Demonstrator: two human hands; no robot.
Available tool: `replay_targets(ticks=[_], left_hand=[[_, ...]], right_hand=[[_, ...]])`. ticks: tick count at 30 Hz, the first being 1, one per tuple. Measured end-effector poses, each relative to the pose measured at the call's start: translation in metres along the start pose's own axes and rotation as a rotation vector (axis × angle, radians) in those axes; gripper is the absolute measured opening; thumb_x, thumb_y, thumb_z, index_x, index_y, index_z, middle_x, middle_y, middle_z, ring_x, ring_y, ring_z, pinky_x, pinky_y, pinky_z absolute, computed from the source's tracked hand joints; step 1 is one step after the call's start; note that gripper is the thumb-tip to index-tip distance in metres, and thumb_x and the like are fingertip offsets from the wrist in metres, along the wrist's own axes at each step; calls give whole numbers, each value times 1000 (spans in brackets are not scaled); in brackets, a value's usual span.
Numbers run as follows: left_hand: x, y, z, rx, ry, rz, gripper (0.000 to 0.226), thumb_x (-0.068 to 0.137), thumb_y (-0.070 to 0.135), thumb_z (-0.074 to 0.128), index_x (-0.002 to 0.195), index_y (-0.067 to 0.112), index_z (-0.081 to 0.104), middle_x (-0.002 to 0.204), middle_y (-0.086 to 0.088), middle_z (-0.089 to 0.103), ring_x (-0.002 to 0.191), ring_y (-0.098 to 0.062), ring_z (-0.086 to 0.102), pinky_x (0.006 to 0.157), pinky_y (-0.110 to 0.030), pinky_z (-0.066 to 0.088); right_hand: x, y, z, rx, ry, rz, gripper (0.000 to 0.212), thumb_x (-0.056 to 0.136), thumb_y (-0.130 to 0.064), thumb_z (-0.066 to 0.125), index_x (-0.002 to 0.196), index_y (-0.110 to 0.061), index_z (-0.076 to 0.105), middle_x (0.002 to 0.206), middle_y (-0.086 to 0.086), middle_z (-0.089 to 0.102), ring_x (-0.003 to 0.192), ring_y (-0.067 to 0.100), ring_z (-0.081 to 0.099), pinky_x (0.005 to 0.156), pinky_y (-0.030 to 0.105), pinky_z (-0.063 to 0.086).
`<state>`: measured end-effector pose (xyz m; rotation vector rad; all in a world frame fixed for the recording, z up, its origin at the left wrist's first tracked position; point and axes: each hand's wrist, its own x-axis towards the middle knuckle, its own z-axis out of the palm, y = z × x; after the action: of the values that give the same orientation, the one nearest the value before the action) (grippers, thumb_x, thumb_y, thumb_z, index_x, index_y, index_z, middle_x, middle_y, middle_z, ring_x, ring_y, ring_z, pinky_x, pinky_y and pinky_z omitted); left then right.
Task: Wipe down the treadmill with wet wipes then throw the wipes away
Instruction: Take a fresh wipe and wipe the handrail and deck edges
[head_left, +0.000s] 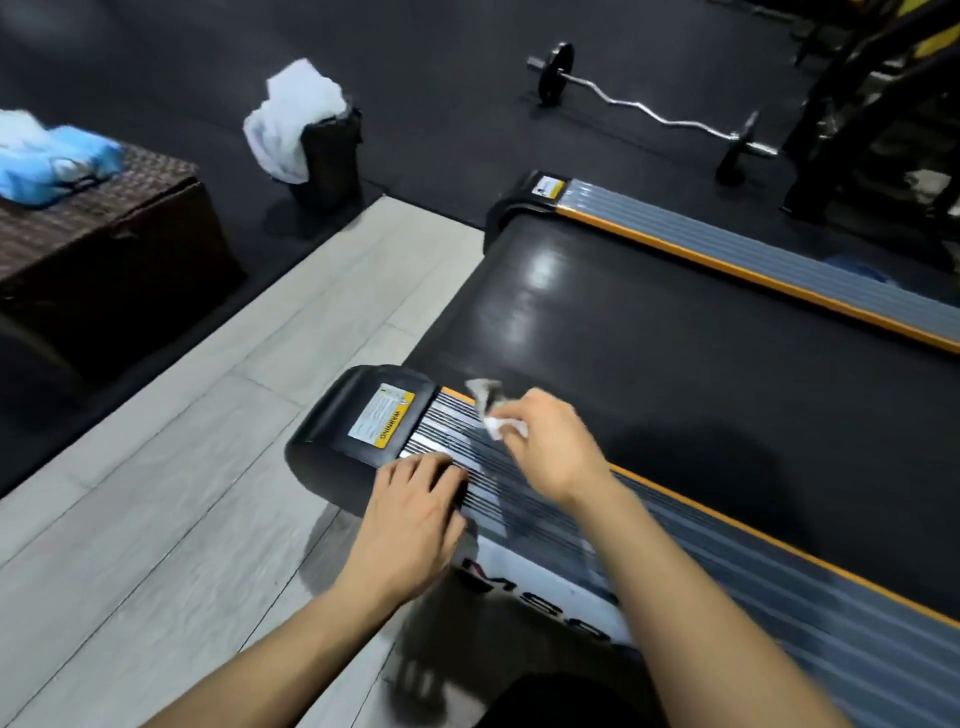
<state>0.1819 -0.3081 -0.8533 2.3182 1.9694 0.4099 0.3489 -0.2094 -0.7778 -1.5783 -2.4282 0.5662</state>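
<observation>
Right hand (545, 441) pinches one crumpled white wet wipe (496, 415) in curled fingers, just over the inner edge of the near ribbed grey side rail (519, 499) w/ orange trim, by the treadmill's rear corner. The wipe's free end sticks out toward the black running belt (675, 364); motion blur there, so it's prob. a single wipe, but I can't rule out two bunched together. Left hand (415, 504) lies flat, fingers straight and slightly spread, pressing on the same rail nearer its outer edge, just short of the black plastic end cap (337, 415) with the yellow-and-white warning sticker (382, 420).

Key relation: the rail's long axis runs from the end cap back toward the person and to the right, so any stroke goes along the ribs, and the right hand already has the wipe in place for it.

Disposal lies away to the left: one black bin (327, 156) w/ a white liner stands on the dark rubber floor, well apart, past the pale plank floor strip (208, 441). Left hand is nearer that side.

Counts: two hands, two side rails, one bin, one wipe seen. A blue wipes pack (57, 161) sits on a brown wicker box (104, 234) at far left; one curl barbell (649, 111) lies beyond.
</observation>
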Motion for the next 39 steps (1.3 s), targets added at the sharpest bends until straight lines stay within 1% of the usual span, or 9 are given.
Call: replay_targets(ticks=[3,6,11,14,18,22,29,33,39], left_hand=[[5,5,-7,13,-60,-60,29,88,38,38,109,26,54,114,5,53,100,-24,52,89,-40,44],[2,9,-9,-12,-103,-108,32,89,36,37,115,26,52,120,4,50,110,-23,50,97,-38,41],[-19,8,-18,-95,-158,-193,41,85,31,53,125,25,55,131,1,53,123,-21,51,102,-36,46],[-26,-1,-28,-65,-242,-176,48,81,33,46,127,24,58,137,-2,55,128,-24,53,100,-37,50],[-44,-13,-56,-56,-323,-265,58,82,41,26,127,20,56,137,-7,54,125,-31,52,99,-43,44],[-92,-25,-95,-123,-324,-451,61,83,40,19,127,20,55,139,-6,51,129,-32,47,106,-44,36],[-157,-74,-221,-127,-88,-691,45,84,31,38,120,21,63,133,-4,59,121,-30,55,104,-44,42],[-184,-114,-303,-99,26,-818,36,87,23,52,122,21,62,134,-5,58,122,-30,53,103,-45,41],[-209,-175,-418,-85,131,-941,38,87,17,62,126,17,62,136,-7,56,125,-31,51,105,-44,35]], right_hand=[[15,-1,-21,59,84,-65,17,98,-17,53,102,-20,69,100,3,56,92,25,57,81,41,50],[26,1,-19,42,117,-142,15,96,-15,56,103,-20,69,97,3,57,92,24,56,82,41,48],[55,10,36,-79,124,-175,24,92,-5,59,110,-15,70,97,10,60,89,31,54,76,43,48],[48,-5,69,-80,145,-185,32,85,3,64,113,-11,71,96,12,60,87,33,52,76,43,50],[4,-41,88,-98,13,-314,37,81,0,71,116,-14,72,97,11,59,87,28,48,77,39,41],[-6,-73,71,-68,-119,-248,30,89,-5,64,115,-15,72,98,8,59,88,33,55,71,44,52],[-18,-229,12,78,22,-501,28,93,-3,62,119,-13,68,111,1,67,101,22,56,89,35,46],[-12,-320,-14,-9,75,-657,30,87,-1,68,112,-17,71,107,-2,70,99,24,59,83,40,45],[1,-446,-59,-78,49,-759,30,87,-6,69,112,-22,72,108,-8,70,100,20,59,83,34,43]])
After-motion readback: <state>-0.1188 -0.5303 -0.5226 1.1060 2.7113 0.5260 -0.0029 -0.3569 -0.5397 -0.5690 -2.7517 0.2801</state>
